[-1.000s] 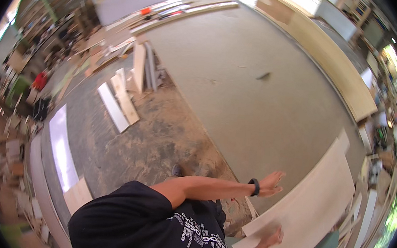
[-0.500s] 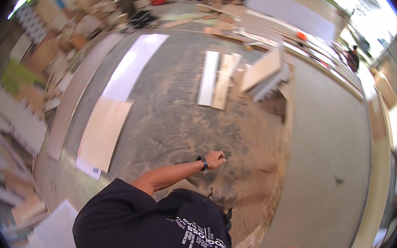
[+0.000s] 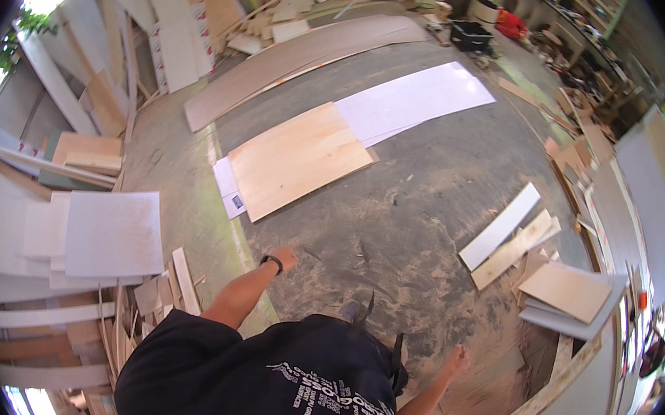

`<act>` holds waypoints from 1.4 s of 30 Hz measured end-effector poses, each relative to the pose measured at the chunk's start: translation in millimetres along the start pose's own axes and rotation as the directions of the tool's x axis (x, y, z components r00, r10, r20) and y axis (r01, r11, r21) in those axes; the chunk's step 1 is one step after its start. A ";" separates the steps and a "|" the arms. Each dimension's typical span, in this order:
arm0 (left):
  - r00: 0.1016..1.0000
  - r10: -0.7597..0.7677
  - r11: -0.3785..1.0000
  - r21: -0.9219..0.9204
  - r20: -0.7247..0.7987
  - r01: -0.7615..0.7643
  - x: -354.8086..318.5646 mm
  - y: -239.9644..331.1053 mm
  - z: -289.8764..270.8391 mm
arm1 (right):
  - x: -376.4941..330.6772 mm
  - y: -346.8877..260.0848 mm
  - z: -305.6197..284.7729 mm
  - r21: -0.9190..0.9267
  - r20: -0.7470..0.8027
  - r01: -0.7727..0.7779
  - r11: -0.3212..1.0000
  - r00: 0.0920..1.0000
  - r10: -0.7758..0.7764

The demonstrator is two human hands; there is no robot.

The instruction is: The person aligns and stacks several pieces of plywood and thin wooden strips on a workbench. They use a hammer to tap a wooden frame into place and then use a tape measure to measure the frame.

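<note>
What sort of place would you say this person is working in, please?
Most likely a woodworking or panel-cutting workshop: a plywood sheet and a long white panel lie on a sawdust-strewn floor, with offcut boards stacked about.

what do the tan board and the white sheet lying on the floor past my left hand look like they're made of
Tan board: probably bare plywood, matt, with pale grain streaks showing. White sheet: smooth and slightly glossy, likely laminate-faced board; its core is not visible. Both lie flat on the dusty floor beyond the left hand.

Dusty concrete floor (image 3: pixel 428 209), sawdust patches. Flat on it: pale plywood sheet (image 3: pixel 299 159), white panel (image 3: pixel 415 102), long brown board (image 3: pixel 299 59), white plank (image 3: pixel 500 225) beside what looks like offcuts (image 3: pixel 568 294).
</note>
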State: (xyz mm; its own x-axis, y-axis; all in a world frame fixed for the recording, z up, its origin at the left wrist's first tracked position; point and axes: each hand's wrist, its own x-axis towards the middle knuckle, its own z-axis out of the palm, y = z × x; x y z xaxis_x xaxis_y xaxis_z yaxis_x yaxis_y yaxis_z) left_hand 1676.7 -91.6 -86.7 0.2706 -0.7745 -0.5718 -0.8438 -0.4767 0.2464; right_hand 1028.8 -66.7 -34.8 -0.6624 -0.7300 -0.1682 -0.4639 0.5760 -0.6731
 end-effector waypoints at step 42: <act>0.005 -0.701 -0.310 -0.312 0.713 0.898 -1.5 -320.8 79.1 | -161.2 -244.9 1218.6 -0.092 0.743 -0.714 0.694 0.416 0.525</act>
State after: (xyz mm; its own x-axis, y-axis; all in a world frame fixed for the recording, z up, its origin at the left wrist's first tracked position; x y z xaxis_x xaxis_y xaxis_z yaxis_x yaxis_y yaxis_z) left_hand 1910.3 95.4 -226.8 0.2621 0.6264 -0.7341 0.6493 -0.6772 -0.3461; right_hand 1966.0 -538.2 -720.5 -0.0820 -0.2740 -0.9582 0.0969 0.9547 -0.2813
